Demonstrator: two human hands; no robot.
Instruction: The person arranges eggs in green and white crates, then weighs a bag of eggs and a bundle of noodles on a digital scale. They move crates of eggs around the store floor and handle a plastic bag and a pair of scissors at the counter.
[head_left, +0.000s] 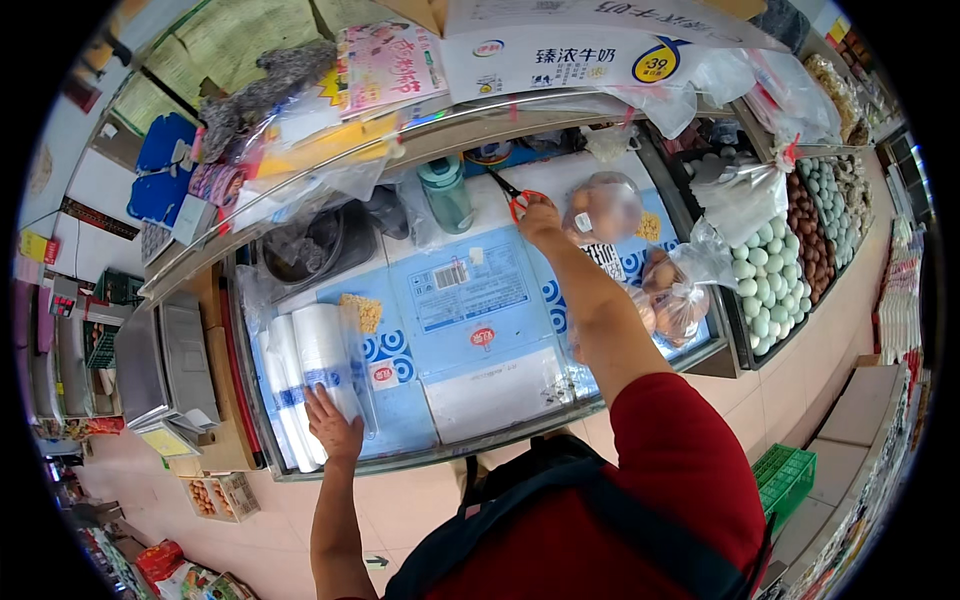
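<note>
My left hand (332, 427) lies with fingers spread on rolls of clear plastic bags (319, 349) at the left of a counter lined with flattened blue-and-white cardboard (480, 292). At the counter's back, my right hand (538, 217) is on the orange handles of a pair of scissors (514, 196), whose dark blades point up and to the left. Left of the scissors stands a teal plastic bottle (448, 196). Just right of my right hand sits a clear bag of brown eggs (606, 206). More bagged eggs (679, 300) lie at the counter's right side.
A shelf edge (420, 150) crosses above the counter's back, with a printed milk carton (562, 56) on it. A dark bowl (304, 244) sits at the back left. Trays of pale green eggs (765, 285) adjoin on the right. A green crate (784, 480) is at the lower right.
</note>
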